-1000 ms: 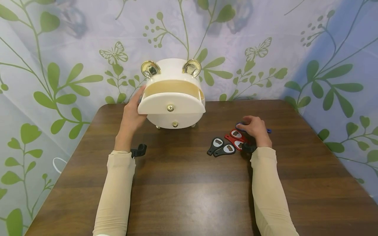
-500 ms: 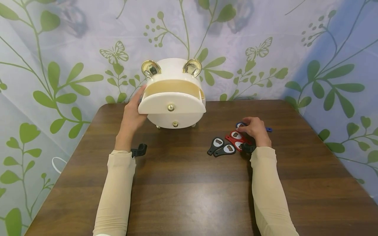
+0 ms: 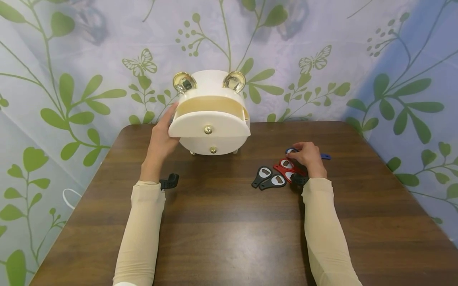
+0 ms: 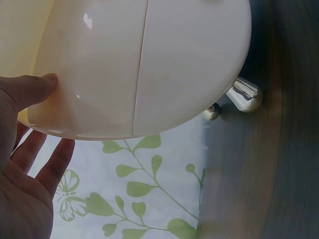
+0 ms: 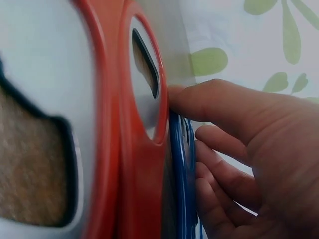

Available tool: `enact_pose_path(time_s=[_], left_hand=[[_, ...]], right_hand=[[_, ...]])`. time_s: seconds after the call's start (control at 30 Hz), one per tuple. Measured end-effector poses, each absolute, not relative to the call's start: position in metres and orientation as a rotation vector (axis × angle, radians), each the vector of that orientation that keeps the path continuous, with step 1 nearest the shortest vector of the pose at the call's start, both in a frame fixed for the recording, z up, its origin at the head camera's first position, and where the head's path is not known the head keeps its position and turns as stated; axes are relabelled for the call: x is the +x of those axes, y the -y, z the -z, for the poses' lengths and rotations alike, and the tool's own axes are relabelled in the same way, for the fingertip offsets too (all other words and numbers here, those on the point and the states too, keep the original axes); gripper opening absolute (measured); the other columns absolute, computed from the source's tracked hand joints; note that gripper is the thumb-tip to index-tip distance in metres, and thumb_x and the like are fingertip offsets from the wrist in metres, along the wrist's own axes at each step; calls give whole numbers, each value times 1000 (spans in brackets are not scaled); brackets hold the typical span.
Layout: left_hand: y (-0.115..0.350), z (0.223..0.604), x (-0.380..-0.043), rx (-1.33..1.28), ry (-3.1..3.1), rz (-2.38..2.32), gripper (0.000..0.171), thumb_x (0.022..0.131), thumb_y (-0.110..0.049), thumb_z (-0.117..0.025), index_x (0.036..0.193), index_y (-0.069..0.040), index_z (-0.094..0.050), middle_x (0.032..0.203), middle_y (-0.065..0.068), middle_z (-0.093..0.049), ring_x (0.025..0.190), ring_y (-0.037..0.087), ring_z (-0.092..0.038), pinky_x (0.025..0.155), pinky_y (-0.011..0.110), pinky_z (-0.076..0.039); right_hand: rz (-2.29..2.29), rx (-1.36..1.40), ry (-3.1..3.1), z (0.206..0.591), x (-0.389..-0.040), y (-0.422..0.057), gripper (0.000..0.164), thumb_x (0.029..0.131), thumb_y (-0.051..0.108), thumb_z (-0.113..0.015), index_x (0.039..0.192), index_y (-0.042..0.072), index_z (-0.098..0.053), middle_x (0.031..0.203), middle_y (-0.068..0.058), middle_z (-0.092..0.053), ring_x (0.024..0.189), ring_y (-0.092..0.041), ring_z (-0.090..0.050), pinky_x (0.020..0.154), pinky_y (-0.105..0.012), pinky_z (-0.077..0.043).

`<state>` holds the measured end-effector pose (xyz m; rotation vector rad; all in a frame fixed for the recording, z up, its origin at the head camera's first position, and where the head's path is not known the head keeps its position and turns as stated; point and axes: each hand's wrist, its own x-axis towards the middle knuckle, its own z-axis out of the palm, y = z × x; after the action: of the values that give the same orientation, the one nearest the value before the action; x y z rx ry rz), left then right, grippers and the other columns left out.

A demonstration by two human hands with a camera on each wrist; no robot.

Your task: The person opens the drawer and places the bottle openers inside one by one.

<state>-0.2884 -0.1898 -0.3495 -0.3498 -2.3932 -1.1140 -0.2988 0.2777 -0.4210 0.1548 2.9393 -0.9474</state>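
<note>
Brown wooden table (image 3: 229, 226) carrying everything. Near its far edge, a bit left of centre: a white two-drawer box (image 3: 209, 81) with gold ears (image 3: 234, 82) on top. Upper drawer (image 3: 191, 126) pulled well out, with the left hand (image 3: 162, 139) on its left end, thumb pressed to the white surface, fingers round the curved rim, so yeah, pinching the drawer. Right hand (image 3: 310, 155) off toward the table's far right corner, fingers bent, thumb tip right at a red rim; can't tell if actually pinching anything, tbh. Blue opener (image 5: 183, 174) right at those fingers, partly hidden, long axis roughly along the far edge, handle poking out toward the right edge. Two red openers (image 3: 280, 169) just on the near-edge side of that, overlapping. Two black openers (image 3: 267, 183) next, toward the left edge. Whole bunch way closer to the right hand.
</note>
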Motion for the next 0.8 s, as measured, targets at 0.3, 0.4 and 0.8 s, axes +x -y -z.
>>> enact_pose_path(time_s=[0.3, 0.4, 0.8], left_hand=[[188, 347, -288, -350, 2396, 1116, 81, 85, -7, -64, 148, -45, -31, 110, 16, -63, 81, 32, -58, 84, 51, -46], [188, 346, -288, -350, 2392, 1115, 80, 85, -7, -65, 148, -45, -32, 116, 15, -63, 82, 31, -59, 85, 51, -46], [189, 349, -287, -352, 2389, 1100, 81, 84, -5, -65, 148, -45, -32, 111, 15, -63, 86, 32, -57, 87, 52, -46]], right_hand=[[948, 148, -2907, 417, -299, -275, 59, 89, 30, -67, 137, 0, -51, 135, -25, -52, 121, -43, -46, 100, -57, -41], [937, 163, -2885, 414, -297, -274, 62, 89, 31, -67, 139, -1, -49, 136, -26, -51, 121, -43, -47, 101, -57, -41], [893, 284, -2862, 407, -291, -270, 62, 87, 37, -68, 133, -2, -54, 133, -27, -53, 113, -43, -51, 94, -55, -47]])
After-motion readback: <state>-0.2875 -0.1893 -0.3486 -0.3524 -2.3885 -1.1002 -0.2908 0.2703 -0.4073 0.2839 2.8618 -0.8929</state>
